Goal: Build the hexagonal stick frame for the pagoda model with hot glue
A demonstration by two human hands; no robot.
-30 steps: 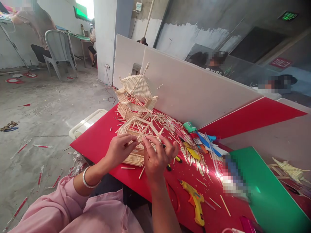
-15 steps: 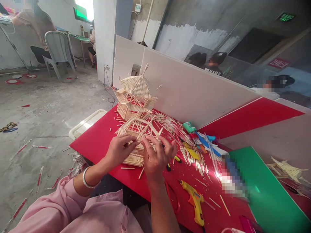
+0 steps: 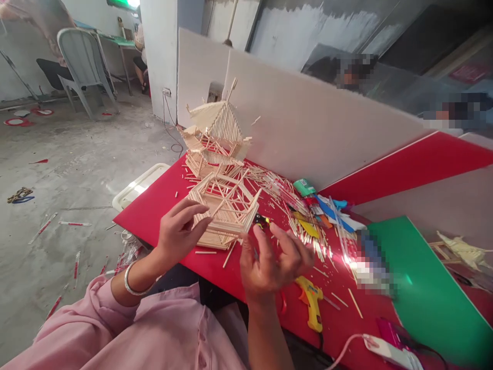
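In front of me a half-built frame of thin wooden sticks [image 3: 225, 218] sits on the red tabletop, with crossed sticks over its open top. My left hand [image 3: 181, 228] is at its near left corner, thumb and forefinger apart, nothing between them. On the near right side is my right hand [image 3: 271, 257], its fingers bent and spread; I see nothing held in it. Whether either hand touches the frame, I cannot tell. Behind the frame stands a taller stick pagoda [image 3: 217, 126] with a pointed roof.
A yellow glue gun [image 3: 311, 303] lies right of my right hand. Loose sticks [image 3: 275, 192] and a green packet [image 3: 304, 187] lie behind. A white board [image 3: 308, 123] borders the far side. A white power strip [image 3: 389, 352] is at the lower right.
My hands, close together over the frame before, have moved apart: the left to the left, the right to the right and down. Their fingers have opened. The view has tilted down slightly.
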